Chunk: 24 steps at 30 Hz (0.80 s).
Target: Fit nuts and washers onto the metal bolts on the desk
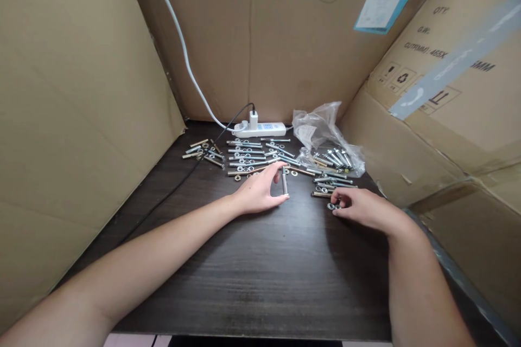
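My left hand (257, 191) is closed on a short silver bolt (285, 181), held upright between thumb and fingertips above the dark table. Further right, my right hand (364, 207) is closed, its thumb and fingers pinching small metal washers (332, 206) low over the tabletop. Whether those rings still touch the table, I cannot tell. Just behind the right hand lies a group of long bolts (331, 180) with nuts and washers. Rows of silver and brassy bolts (246, 154) with loose rings lie beyond my left hand.
A white power strip (264, 129) with a plugged-in charger sits at the back. A black cable (179, 187) crosses the table's left side. A clear plastic bag (321, 130) with bolts lies back right; more hardware (203, 152) lies left. Cardboard walls (220, 38) enclose three sides.
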Motion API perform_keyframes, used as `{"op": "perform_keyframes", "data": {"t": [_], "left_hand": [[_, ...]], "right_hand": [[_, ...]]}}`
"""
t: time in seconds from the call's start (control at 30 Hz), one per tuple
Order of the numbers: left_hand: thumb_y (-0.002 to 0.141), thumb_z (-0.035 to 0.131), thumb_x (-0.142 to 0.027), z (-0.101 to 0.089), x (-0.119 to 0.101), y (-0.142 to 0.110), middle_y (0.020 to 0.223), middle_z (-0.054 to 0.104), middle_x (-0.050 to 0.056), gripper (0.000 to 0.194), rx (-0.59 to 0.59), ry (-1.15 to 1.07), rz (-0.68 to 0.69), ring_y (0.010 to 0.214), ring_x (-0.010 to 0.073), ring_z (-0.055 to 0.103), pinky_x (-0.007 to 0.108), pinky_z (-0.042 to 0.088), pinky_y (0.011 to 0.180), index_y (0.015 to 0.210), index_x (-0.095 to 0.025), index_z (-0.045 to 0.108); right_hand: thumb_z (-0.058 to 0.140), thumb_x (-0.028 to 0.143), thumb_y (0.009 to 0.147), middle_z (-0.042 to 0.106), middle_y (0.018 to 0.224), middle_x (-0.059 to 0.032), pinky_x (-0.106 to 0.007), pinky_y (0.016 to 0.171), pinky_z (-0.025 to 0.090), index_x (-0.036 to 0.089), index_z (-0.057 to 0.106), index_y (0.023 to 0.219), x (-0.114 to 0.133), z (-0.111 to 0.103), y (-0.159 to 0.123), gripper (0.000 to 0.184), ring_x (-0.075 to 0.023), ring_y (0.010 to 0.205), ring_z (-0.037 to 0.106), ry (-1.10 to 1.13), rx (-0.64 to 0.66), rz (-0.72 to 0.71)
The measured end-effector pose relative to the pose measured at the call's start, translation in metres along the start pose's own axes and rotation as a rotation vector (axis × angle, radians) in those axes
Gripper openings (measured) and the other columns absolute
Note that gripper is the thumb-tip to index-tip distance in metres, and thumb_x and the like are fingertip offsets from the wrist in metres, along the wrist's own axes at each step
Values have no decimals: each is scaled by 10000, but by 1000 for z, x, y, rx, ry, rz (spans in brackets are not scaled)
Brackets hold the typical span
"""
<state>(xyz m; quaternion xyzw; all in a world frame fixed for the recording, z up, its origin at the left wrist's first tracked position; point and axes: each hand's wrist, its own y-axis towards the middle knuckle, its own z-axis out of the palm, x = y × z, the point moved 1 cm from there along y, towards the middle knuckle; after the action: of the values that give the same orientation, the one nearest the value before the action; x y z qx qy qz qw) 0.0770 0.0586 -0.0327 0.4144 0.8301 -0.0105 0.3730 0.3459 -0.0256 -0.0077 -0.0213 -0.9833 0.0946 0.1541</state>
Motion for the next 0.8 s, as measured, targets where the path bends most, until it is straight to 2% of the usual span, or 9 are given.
{"op": "perform_keyframes", "data": {"t": [0.2,0.33,0.47,0.7,0.8], "left_hand": [[731,672,-416,0,0,0,948,527,16,717,24,1,-6,698,134,518,266,444,638,1324,-233,313],[729,675,-417,1,0,0,939,529,16,726,28,-2,-4,685,131,515,265,438,630,1330,-233,311],[728,674,-433,1,1,0,935,531,16,737,39,-1,0,659,125,505,271,436,627,1336,-235,308],[733,665,-449,0,-1,-1,922,538,8,740,60,16,-6,666,132,524,263,438,617,1343,-240,304],[739,653,-462,-1,-4,-2,943,554,14,747,80,58,9,671,140,547,264,444,618,1354,-234,295]], "right_hand": [[648,310,685,678,760,-3,-240,560,366,260,684,767,6,2,3,102,-155,648,583,-71,-13,14],[619,299,692,666,773,-1,-248,566,351,252,661,745,15,2,4,82,-164,672,579,-113,12,65],[613,271,673,646,764,-10,-245,555,335,222,636,737,23,4,5,83,-161,668,566,-124,-13,51],[584,237,713,630,661,4,-236,525,324,204,601,684,30,6,5,47,-134,579,534,11,33,0],[582,306,760,644,690,-5,-243,551,358,202,622,747,37,2,6,112,-144,605,553,122,-37,-49]]}}
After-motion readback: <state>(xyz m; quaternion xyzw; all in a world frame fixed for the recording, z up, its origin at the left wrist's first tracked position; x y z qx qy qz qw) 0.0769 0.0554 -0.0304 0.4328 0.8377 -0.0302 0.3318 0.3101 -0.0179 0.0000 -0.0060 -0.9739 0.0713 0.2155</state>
